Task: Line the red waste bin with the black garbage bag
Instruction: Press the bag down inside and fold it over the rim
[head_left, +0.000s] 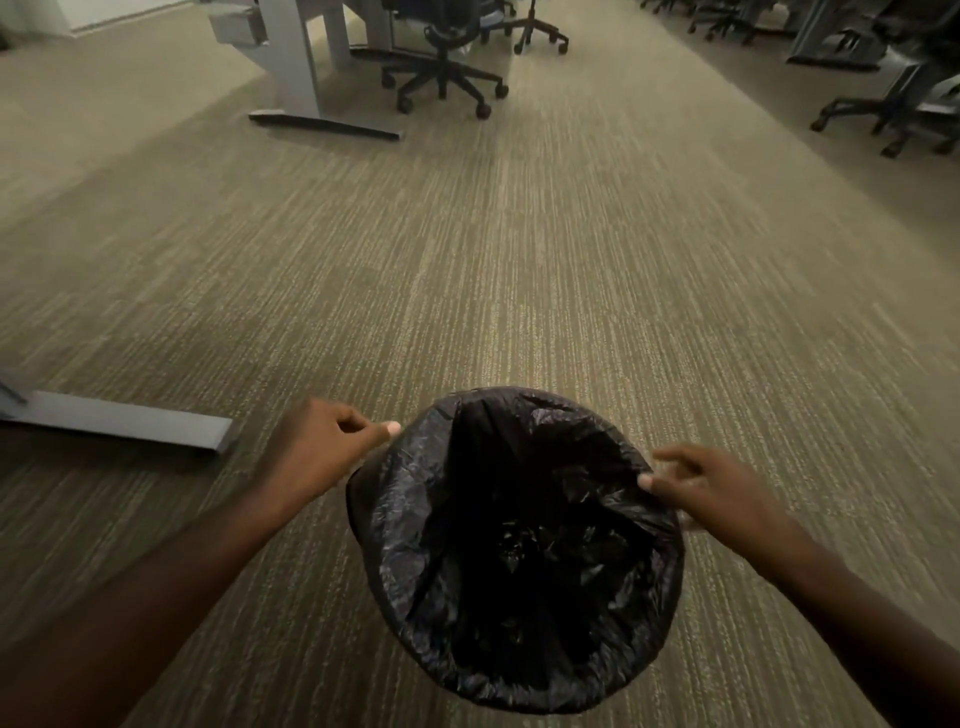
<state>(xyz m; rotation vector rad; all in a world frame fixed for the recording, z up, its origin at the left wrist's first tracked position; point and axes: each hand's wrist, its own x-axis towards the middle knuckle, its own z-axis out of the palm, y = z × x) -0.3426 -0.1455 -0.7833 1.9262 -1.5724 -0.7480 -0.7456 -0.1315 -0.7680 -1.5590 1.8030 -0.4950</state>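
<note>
The black garbage bag hangs open in a round mouth below me, folded over a rim all the way round. The red waste bin is hidden under the plastic; no red shows. My left hand pinches the bag's edge at the upper left of the mouth, thumb pressed on the plastic. My right hand grips the edge at the upper right, fingers curled over the fold. The bag sags into a dark hollow in the middle.
Striped beige carpet stretches ahead. A grey desk foot lies at the left, close to my left arm. A desk leg and a black office chair stand far ahead; more chairs sit at the right.
</note>
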